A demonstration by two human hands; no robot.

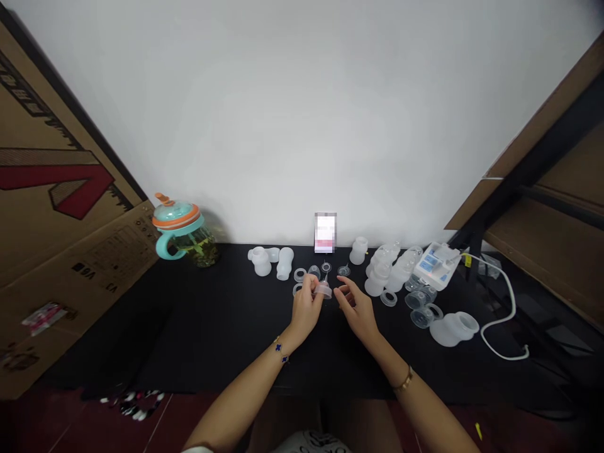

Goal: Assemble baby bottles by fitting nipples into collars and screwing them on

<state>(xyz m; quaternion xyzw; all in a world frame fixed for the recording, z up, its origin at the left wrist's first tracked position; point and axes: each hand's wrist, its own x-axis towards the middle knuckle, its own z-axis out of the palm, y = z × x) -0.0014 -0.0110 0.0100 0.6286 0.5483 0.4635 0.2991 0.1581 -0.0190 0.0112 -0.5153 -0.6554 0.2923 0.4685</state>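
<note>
Wall: pale, plain, behind everything.
Table: black top, against the wall.
Carton: printed cardboard, left end; dark-framed shelf at the right.
Pitcher: mint handle, orange-banded lid, leaves inside; left rear of the table.
Left hand: forearm angled up from the lower left, braceleted wrist, back of hand up. Thumb and fingers pinch the cap at its left side.
Right hand: forearm in from the lower right, bangle at the wrist. Fingers loosely bent and parted, pinching nothing; tips just beside the cap's right edge, contact unclear.
Device: white, blue-marked, corded; right of the hands.
Bottles: translucent white, most clustered left of the device; others elsewhere on the table.
Phone: upright near the wall, screen blurred.
Cups: clear, below the device.
Cap: translucent, thin stem upward, between the hands.
Rings: pale, scattered.

Step in hand, by judgement: handling the cap two-handed. Any further move calls for a steady left pinch and light right fingertips on the rim.
</note>
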